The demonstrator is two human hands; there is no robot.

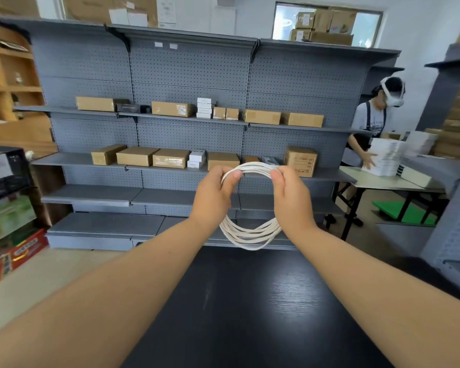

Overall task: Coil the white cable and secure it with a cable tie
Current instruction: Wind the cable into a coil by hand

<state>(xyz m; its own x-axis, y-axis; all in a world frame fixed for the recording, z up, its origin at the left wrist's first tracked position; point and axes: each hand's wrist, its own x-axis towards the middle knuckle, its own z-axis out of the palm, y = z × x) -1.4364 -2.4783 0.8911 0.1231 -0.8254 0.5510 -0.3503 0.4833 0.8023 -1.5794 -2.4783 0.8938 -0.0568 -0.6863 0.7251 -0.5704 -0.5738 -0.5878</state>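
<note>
The white cable (251, 236) is wound into a round coil of several loops, held up in the air above the far end of the black table (250, 301). My left hand (214, 193) pinches the coil's upper left side between thumb and fingers. My right hand (290, 195) grips the upper right side the same way. The top arc of the coil spans between the two hands, and the bottom arc hangs below them. No cable tie shows in the view.
Grey pegboard shelving (191, 67) with cardboard boxes (133, 156) stands behind the table. Coloured cartons (10, 235) sit at the left. At the right, another person (369, 123) handles white boxes on a light table (393, 181).
</note>
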